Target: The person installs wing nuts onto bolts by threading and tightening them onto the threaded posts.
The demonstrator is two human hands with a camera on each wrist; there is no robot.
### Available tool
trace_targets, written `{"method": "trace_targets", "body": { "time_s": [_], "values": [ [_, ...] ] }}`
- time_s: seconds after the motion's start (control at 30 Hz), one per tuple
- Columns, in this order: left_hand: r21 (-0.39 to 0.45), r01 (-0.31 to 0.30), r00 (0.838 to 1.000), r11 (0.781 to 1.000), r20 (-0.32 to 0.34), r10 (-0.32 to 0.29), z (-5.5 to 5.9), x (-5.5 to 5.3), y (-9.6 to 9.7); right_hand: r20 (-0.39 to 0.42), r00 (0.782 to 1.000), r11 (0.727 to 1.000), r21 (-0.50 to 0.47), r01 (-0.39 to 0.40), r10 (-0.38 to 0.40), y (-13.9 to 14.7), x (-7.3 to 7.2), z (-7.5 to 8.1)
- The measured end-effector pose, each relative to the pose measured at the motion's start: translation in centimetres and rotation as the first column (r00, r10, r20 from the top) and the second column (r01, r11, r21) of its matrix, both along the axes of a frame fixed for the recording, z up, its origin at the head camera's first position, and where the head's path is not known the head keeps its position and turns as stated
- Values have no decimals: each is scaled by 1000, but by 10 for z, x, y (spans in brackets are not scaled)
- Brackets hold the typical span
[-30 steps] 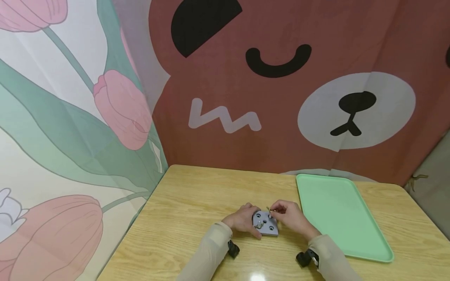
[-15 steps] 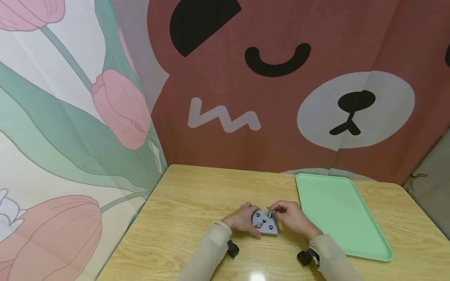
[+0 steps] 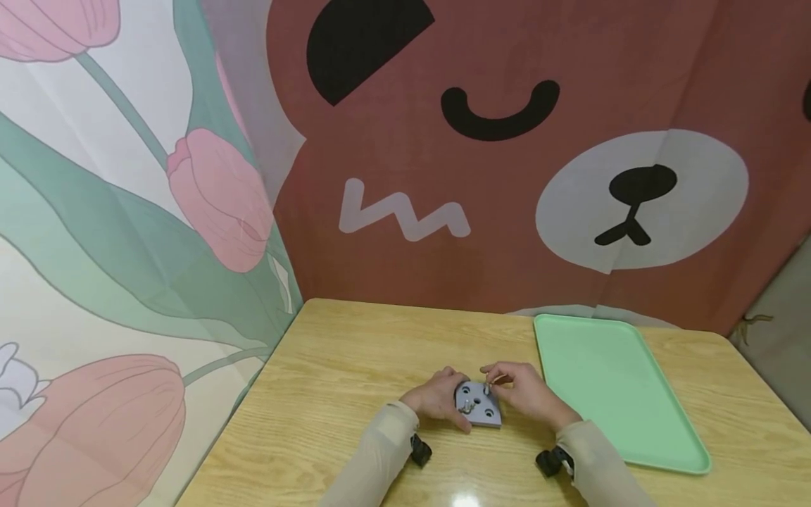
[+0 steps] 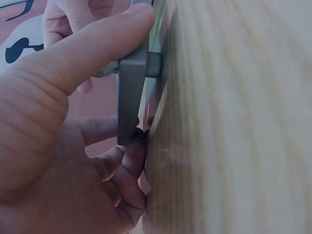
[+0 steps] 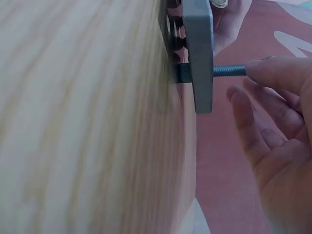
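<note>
A grey metal plate [image 3: 483, 417] with several holes lies just above the wooden table, propped on bolt heads below. My left hand [image 3: 436, 397] grips its left side, thumb along the near edge and fingers at the far edge. From the plate's far right corner a threaded bolt [image 5: 229, 70] stands up. My right hand [image 3: 527, 396] has its thumb and forefinger at the bolt's top, around a small brass-coloured wing nut that the fingers mostly hide. Another wing nut [image 3: 467, 405] sits on a bolt at the plate's left side.
A light green tray [image 3: 624, 394] lies to the right, close beyond my right forearm. The wooden table [image 3: 355, 338] ends at a printed cloth [image 3: 380, 267] behind and on the left.
The right fingers opened a little off the wing nut half a second ago, and now close over it again. The left hand and plate stay in place.
</note>
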State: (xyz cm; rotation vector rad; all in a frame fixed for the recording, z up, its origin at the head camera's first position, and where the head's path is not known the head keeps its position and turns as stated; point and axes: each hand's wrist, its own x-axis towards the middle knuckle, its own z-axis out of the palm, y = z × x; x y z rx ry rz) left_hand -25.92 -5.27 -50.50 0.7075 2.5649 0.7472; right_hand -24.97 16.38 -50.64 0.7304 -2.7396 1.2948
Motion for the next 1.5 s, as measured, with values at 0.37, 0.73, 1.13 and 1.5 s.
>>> {"method": "trace_targets", "body": {
  "time_s": [0.37,0.73,1.13,1.5],
  "values": [
    [8,-11,1000,1000,7,11,-1,1,0,-33,999,999,-38,2,-3,-2,-2,-6],
    [13,-2,1000,1000,4,2,0,-1,-2,36,999,999,-22,36,-36,-3,4,4],
    [1,7,1000,1000,-8,-7,1,-1,-2,-24,1000,1000,-17,-6,6,-1,0,-1],
    [1,5,1000,1000,0,-5,0,-1,-1,-58,998,1000,3,3,-3,-4,-3,0]
  ]
}}
